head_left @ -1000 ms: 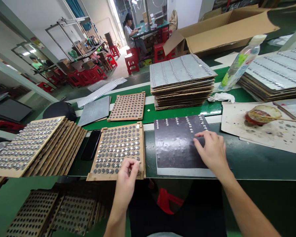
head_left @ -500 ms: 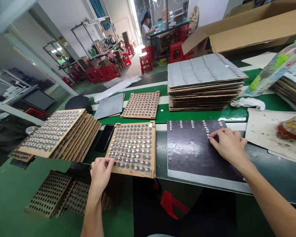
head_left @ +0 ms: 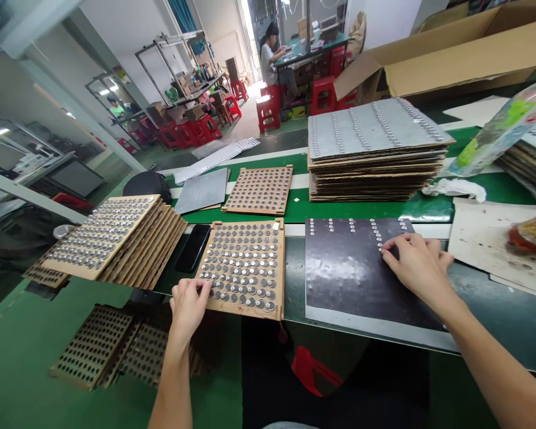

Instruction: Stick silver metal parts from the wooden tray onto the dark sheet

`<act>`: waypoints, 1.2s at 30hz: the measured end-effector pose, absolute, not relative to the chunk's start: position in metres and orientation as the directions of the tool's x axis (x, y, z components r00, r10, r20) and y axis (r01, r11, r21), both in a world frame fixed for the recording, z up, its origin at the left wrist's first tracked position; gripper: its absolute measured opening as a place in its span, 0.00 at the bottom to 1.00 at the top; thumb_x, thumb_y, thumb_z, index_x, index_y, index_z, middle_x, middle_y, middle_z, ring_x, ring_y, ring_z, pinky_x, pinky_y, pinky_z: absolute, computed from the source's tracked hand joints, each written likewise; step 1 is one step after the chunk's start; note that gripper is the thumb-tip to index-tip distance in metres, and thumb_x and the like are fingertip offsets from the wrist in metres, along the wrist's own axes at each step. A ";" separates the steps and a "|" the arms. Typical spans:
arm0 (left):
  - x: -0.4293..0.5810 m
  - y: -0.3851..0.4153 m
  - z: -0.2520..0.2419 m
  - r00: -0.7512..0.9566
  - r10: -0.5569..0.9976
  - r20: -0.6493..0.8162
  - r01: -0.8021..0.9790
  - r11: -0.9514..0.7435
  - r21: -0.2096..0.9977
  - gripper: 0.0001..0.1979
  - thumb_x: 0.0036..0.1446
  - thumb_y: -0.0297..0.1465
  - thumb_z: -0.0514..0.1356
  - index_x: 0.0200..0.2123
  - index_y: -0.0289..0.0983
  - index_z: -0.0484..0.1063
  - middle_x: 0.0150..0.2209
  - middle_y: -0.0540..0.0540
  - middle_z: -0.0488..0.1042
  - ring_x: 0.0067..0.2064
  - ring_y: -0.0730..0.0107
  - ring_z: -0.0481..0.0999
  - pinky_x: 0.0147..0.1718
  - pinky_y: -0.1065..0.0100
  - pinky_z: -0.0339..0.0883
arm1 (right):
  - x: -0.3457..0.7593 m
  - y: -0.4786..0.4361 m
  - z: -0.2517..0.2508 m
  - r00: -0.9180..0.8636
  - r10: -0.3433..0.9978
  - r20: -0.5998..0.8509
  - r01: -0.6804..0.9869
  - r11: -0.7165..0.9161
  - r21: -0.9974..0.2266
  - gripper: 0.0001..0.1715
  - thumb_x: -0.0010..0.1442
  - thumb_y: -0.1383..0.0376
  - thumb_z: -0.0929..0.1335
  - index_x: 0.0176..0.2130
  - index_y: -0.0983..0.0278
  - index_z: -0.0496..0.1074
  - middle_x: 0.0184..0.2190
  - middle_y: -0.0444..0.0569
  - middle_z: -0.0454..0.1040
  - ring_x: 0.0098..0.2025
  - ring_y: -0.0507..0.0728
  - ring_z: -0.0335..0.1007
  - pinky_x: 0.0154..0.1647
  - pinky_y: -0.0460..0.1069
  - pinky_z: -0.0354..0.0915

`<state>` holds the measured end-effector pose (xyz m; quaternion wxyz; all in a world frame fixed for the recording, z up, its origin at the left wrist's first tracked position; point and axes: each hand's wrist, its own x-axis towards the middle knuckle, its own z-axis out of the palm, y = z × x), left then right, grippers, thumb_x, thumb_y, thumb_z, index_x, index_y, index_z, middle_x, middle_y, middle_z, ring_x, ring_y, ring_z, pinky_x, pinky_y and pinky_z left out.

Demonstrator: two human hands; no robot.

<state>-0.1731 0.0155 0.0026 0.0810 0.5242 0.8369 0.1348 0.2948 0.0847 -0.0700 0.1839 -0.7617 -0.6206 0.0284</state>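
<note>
My left hand (head_left: 189, 304) is at the lower left corner of a wooden board (head_left: 243, 312) filled with rows of round metal discs. Its thumb and fingers are pinched together by the edge discs; what lies between them, if anything, is hidden. Over a dark sheet (head_left: 339, 277) with a pale front strip, my right hand (head_left: 417, 265) pinches a small silvery metal piece (head_left: 380, 250). That piece is at the near end of a short column of similar pieces. More short columns of small pieces (head_left: 352, 225) line the sheet's far edge.
Behind the board are a phone (head_left: 193, 248), a second disc board (head_left: 258, 189) and grey sheets (head_left: 202, 190). Stacked boards (head_left: 140, 244) stand left, a tall stack of sheets (head_left: 375, 170) behind the dark sheet. At right are a plastic bottle (head_left: 502, 134) and a stained sheet (head_left: 477, 235). A person sits far back.
The whole view has shifted slightly to the right. Both hands stay at nearly the same places, the left by the board's corner and the right at the same column.
</note>
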 end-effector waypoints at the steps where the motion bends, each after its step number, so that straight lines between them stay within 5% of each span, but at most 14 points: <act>1: -0.172 0.015 0.003 -0.445 0.896 0.021 0.854 0.417 0.311 0.11 0.62 0.37 0.56 0.33 0.40 0.75 0.43 0.39 0.71 0.52 0.43 0.69 0.53 0.41 0.64 | 0.296 0.085 -0.069 0.228 0.955 0.191 0.933 -0.158 -0.323 0.12 0.62 0.59 0.65 0.35 0.61 0.76 0.47 0.61 0.72 0.49 0.75 0.61 0.43 0.64 0.56; 6: -0.150 0.009 0.009 -0.499 0.850 0.168 0.837 0.422 0.348 0.10 0.64 0.36 0.55 0.33 0.38 0.72 0.44 0.36 0.69 0.53 0.39 0.66 0.54 0.38 0.61 | 0.292 0.072 -0.060 0.233 0.946 0.227 0.915 -0.134 -0.381 0.13 0.61 0.58 0.64 0.31 0.61 0.75 0.45 0.63 0.73 0.50 0.77 0.62 0.43 0.67 0.58; 9: -0.108 -0.002 0.013 -0.455 0.858 0.238 0.842 0.327 0.430 0.10 0.65 0.36 0.55 0.35 0.39 0.72 0.42 0.39 0.70 0.51 0.46 0.68 0.54 0.45 0.62 | 0.265 0.044 -0.042 0.145 0.948 0.284 0.861 0.020 -0.508 0.13 0.63 0.56 0.65 0.33 0.59 0.75 0.41 0.56 0.76 0.47 0.69 0.68 0.46 0.63 0.63; 12: -0.050 -0.015 0.016 -0.187 0.961 0.202 0.676 -0.023 0.737 0.10 0.66 0.37 0.57 0.34 0.40 0.73 0.37 0.45 0.71 0.43 0.58 0.72 0.46 0.59 0.67 | 0.221 0.007 -0.018 0.066 0.906 0.418 0.546 0.317 -0.775 0.07 0.66 0.60 0.68 0.37 0.59 0.75 0.39 0.51 0.77 0.45 0.62 0.73 0.46 0.56 0.67; 16: 0.008 -0.027 0.021 0.062 0.997 0.036 0.310 -0.054 0.949 0.11 0.66 0.37 0.60 0.32 0.39 0.74 0.35 0.47 0.69 0.39 0.64 0.72 0.41 0.65 0.66 | 0.177 -0.031 0.006 0.142 0.893 0.427 0.292 0.374 -0.880 0.06 0.66 0.69 0.69 0.39 0.57 0.74 0.37 0.45 0.77 0.40 0.55 0.76 0.38 0.47 0.70; 24: 0.028 -0.030 0.026 0.134 0.991 0.011 0.121 -0.027 0.992 0.11 0.65 0.38 0.63 0.32 0.39 0.75 0.34 0.49 0.68 0.37 0.67 0.69 0.39 0.67 0.64 | 0.166 -0.048 0.007 0.211 0.858 0.467 0.206 0.428 -0.880 0.10 0.64 0.74 0.69 0.40 0.58 0.74 0.35 0.45 0.77 0.38 0.52 0.76 0.40 0.44 0.73; 36: 0.036 -0.033 0.021 0.056 0.989 0.136 0.235 -0.145 0.961 0.09 0.67 0.33 0.60 0.32 0.39 0.70 0.33 0.49 0.67 0.37 0.67 0.68 0.38 0.68 0.63 | 0.157 -0.053 0.009 0.311 0.878 0.364 0.087 0.356 -0.931 0.07 0.64 0.71 0.70 0.40 0.58 0.75 0.36 0.45 0.75 0.37 0.51 0.76 0.39 0.42 0.75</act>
